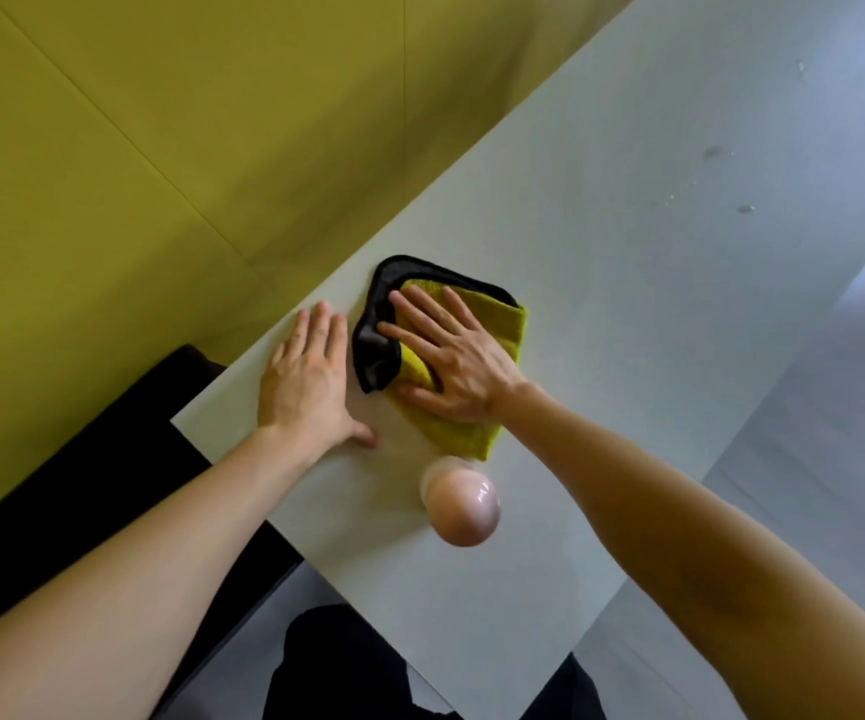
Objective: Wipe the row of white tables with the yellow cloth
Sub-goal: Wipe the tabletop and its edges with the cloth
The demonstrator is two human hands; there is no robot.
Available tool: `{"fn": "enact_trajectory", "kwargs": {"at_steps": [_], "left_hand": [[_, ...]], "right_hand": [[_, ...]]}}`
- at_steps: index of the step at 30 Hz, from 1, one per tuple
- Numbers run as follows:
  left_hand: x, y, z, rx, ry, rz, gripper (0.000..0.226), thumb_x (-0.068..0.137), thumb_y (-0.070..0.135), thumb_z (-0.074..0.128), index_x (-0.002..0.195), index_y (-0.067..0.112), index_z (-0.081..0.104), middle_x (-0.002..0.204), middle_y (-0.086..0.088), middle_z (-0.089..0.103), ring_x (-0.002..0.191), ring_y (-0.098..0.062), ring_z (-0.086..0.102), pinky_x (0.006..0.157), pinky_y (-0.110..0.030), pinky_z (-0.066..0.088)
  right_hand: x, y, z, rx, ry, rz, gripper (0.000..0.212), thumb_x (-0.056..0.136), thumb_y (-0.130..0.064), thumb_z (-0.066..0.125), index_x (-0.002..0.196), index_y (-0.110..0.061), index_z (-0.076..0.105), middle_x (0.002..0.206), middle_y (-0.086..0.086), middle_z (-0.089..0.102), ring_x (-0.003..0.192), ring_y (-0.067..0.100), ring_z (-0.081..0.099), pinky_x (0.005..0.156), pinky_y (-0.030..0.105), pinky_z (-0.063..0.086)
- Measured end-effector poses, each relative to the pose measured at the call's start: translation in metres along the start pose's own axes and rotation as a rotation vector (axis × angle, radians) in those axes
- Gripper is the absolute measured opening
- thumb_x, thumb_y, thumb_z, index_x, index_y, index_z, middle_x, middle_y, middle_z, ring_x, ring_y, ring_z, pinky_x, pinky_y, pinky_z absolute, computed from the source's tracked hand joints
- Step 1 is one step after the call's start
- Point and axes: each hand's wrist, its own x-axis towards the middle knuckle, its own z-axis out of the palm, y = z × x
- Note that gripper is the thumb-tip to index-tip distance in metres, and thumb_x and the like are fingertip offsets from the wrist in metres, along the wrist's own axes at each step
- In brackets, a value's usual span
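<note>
Right hand (459,363) presses flat on the cloth (472,330) atop the counter (627,252); left hand (308,379) rests beside it, fingers straight, holding nothing.

Tabletop (627,262): smooth matt white, w/ a few wet droplets far right. Cloth (477,324): plush yellow microfibre, dark edging. Pink bottle (464,504): glossy plastic.

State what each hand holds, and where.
Nothing is gripped. The right hand presses flat on the middle of the yellow cloth; the left hand rests flat on the white table.
</note>
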Motion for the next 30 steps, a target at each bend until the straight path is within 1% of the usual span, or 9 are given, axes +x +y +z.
{"fn": "enact_trajectory", "kwargs": {"at_steps": [4,7,10,13,16,18,22,24,30], "left_hand": [[-0.004,-0.006,0.007,-0.030,0.002,-0.083,0.179,0.041,0.098,0.082,0.172,0.023,-0.016,0.180,-0.016,-0.019,0.169,-0.033,-0.010,0.136,-0.051,0.011],[-0.010,-0.010,0.013,-0.074,0.017,-0.205,0.184,0.034,0.105,0.074,0.170,0.028,-0.022,0.179,-0.020,-0.020,0.169,-0.039,-0.010,0.136,-0.055,0.013],[-0.017,-0.013,0.017,-0.136,0.027,-0.290,0.189,0.027,0.109,0.070,0.170,0.025,-0.023,0.179,-0.020,-0.020,0.169,-0.038,-0.011,0.136,-0.055,0.012],[-0.023,-0.010,0.021,-0.173,0.019,-0.406,0.194,0.022,0.111,0.065,0.171,0.018,-0.017,0.180,-0.021,-0.017,0.168,-0.039,-0.010,0.133,-0.063,0.016],[-0.029,-0.006,0.023,-0.208,0.000,-0.494,0.192,0.024,0.111,0.065,0.172,0.016,-0.014,0.180,-0.020,-0.019,0.168,-0.037,-0.014,0.131,-0.066,0.018],[-0.030,-0.005,0.021,-0.230,-0.035,-0.506,0.191,0.027,0.108,0.069,0.170,0.018,-0.020,0.179,-0.017,-0.025,0.168,-0.034,-0.018,0.133,-0.065,0.014],[-0.027,-0.004,0.019,-0.207,-0.073,-0.530,0.191,0.030,0.108,0.070,0.166,0.020,-0.031,0.177,-0.015,-0.031,0.167,-0.031,-0.023,0.134,-0.061,0.011],[-0.027,-0.005,0.020,-0.207,-0.079,-0.536,0.191,0.030,0.108,0.070,0.166,0.020,-0.032,0.177,-0.014,-0.031,0.167,-0.031,-0.023,0.134,-0.061,0.010],[-0.025,-0.003,0.017,-0.213,-0.088,-0.522,0.187,0.034,0.105,0.074,0.171,0.016,-0.016,0.178,-0.015,-0.026,0.167,-0.032,-0.021,0.134,-0.062,0.011]], "right_hand": [[-0.002,0.064,-0.013,0.042,0.108,0.333,0.084,0.102,-0.072,0.044,0.173,-0.031,0.024,0.183,0.003,0.005,0.170,0.024,-0.004,0.134,0.062,0.005],[0.009,0.093,-0.024,0.070,0.109,0.610,0.092,0.099,-0.079,0.038,0.175,-0.033,0.011,0.183,0.003,-0.002,0.169,0.026,-0.009,0.135,0.061,-0.004],[0.027,0.057,-0.022,0.032,0.078,0.367,0.096,0.100,-0.081,0.039,0.175,-0.032,0.006,0.183,0.008,-0.005,0.169,0.033,-0.010,0.133,0.065,-0.004],[0.062,-0.015,-0.011,-0.011,0.015,-0.030,0.094,0.099,-0.080,0.041,0.175,-0.029,0.017,0.183,0.011,0.004,0.169,0.035,-0.003,0.132,0.066,0.004],[0.082,-0.031,-0.008,0.019,0.027,-0.199,0.087,0.100,-0.073,0.045,0.173,-0.030,0.025,0.183,0.008,0.010,0.170,0.031,0.003,0.135,0.060,0.004],[0.078,0.006,-0.012,0.069,0.088,-0.173,0.083,0.100,-0.067,0.053,0.171,-0.029,0.032,0.182,0.006,0.016,0.169,0.028,0.008,0.135,0.056,0.009],[0.069,0.103,-0.032,0.049,0.110,0.232,0.086,0.099,-0.071,0.047,0.173,-0.033,0.025,0.183,0.006,0.009,0.170,0.026,0.002,0.136,0.057,0.006],[0.070,0.094,-0.035,0.044,0.107,0.342,0.091,0.096,-0.071,0.044,0.174,-0.031,0.021,0.183,0.008,0.005,0.170,0.030,-0.001,0.134,0.062,0.003],[0.091,-0.061,-0.014,0.022,0.031,-0.164,0.086,0.098,-0.068,0.048,0.172,-0.028,0.030,0.182,0.007,0.015,0.169,0.033,0.005,0.133,0.063,0.006]]}}
